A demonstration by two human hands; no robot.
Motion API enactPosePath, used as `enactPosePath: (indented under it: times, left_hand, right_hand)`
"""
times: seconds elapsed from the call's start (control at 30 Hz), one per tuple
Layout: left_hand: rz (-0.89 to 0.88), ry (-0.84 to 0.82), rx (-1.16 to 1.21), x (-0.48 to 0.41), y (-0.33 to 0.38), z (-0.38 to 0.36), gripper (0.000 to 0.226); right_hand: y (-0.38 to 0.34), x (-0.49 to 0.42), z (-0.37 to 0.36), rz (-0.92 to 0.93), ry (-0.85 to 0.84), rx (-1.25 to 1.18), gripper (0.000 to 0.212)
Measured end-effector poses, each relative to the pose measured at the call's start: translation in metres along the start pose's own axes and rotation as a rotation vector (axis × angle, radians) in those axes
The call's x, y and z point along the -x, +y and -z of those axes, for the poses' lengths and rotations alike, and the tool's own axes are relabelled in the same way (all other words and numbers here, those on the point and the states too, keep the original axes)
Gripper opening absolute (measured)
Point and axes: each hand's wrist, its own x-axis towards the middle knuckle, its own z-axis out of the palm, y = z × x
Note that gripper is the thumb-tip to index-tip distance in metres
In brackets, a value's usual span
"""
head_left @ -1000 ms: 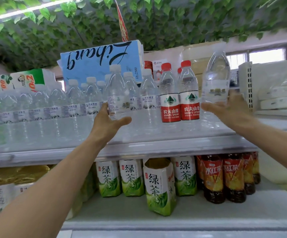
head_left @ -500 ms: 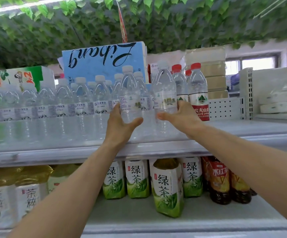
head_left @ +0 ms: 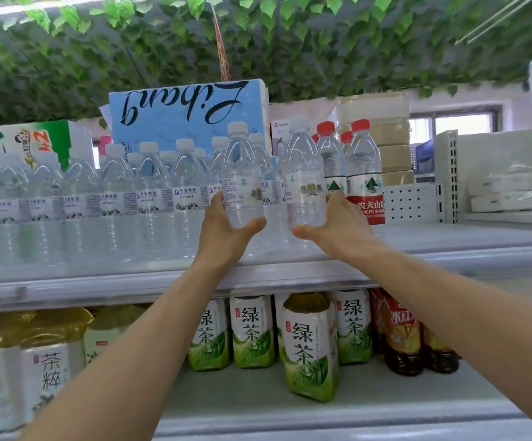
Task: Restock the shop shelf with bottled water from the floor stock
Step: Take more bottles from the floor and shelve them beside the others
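Facing a long shelf (head_left: 131, 286) crowded at left with rows of water bottles (head_left: 115, 198); below, green tea bottles (head_left: 253, 332); gripping one clear bottle (head_left: 242, 183) in the left hand (head_left: 223, 240) and a second bottle (head_left: 304, 186) just beside it in the right hand (head_left: 341, 230), hands apart; both held upright at the shelf front, next to red-capped bottles (head_left: 364, 173).

Upper shelf (head_left: 290, 275), water bottles (head_left: 150, 198), red-capped bottles (head_left: 364, 173)

Clear glossy plastic water bottles (head_left: 244, 183), smooth matt metal shelf (head_left: 131, 288), glossy paper labels
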Motion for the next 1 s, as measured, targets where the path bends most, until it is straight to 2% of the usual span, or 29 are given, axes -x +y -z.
enactPosePath:
  times: [0.1, 0.2, 0.23, 0.3, 0.37, 0.43, 0.5, 0.6, 0.67, 0.8, 0.87, 1.0]
  left_hand:
    - [0.009, -0.009, 0.008, -0.001, -0.001, 0.001, 0.082]
    - [0.03, -0.027, 0.017, -0.001, -0.001, 0.002, 0.081]
    - [0.027, -0.027, 0.019, -0.001, 0.0, 0.002, 0.079]
    - [0.016, -0.023, 0.024, 0.0, 0.001, 0.002, 0.074]
    - [0.011, -0.018, 0.03, 0.001, 0.002, 0.002, 0.073]
    - [0.014, -0.022, 0.036, 0.001, 0.002, 0.002, 0.074]
    - [0.014, -0.029, 0.047, 0.002, 0.002, 0.003, 0.076]
    - [0.005, -0.034, 0.051, 0.002, 0.002, 0.003, 0.074]
    - [0.004, -0.037, 0.053, 0.003, 0.002, 0.003, 0.073]
    - [0.005, -0.042, 0.059, 0.003, 0.001, 0.004, 0.073]
    - [0.009, -0.046, 0.059, 0.003, 0.001, 0.004, 0.074]
    - [0.009, -0.053, 0.068, 0.004, 0.002, 0.005, 0.074]
  right_hand:
    - [0.004, -0.002, 0.0, 0.008, -0.021, -0.074, 0.064]
    - [0.013, -0.006, 0.006, -0.019, -0.136, -0.318, 0.058]
    - [0.014, -0.006, 0.007, -0.035, -0.172, -0.369, 0.062]
    - [0.01, -0.006, 0.003, -0.036, -0.168, -0.319, 0.077]
    - [0.002, -0.005, -0.006, -0.045, -0.06, -0.158, 0.099]
    - [-0.003, -0.005, -0.014, -0.046, 0.036, -0.096, 0.108]
    - [-0.003, -0.005, -0.012, -0.034, 0.034, -0.186, 0.087]
    - [0.003, -0.008, -0.006, -0.011, -0.085, -0.338, 0.049]
    - [0.004, -0.009, -0.007, -0.003, -0.112, -0.338, 0.051]
    - [-0.002, -0.002, -0.016, 0.007, 0.031, -0.043, 0.098]
    - [-0.002, 0.001, -0.018, 0.029, 0.073, -0.065, 0.092]
    - [0.001, -0.001, -0.013, 0.021, -0.027, -0.259, 0.057]
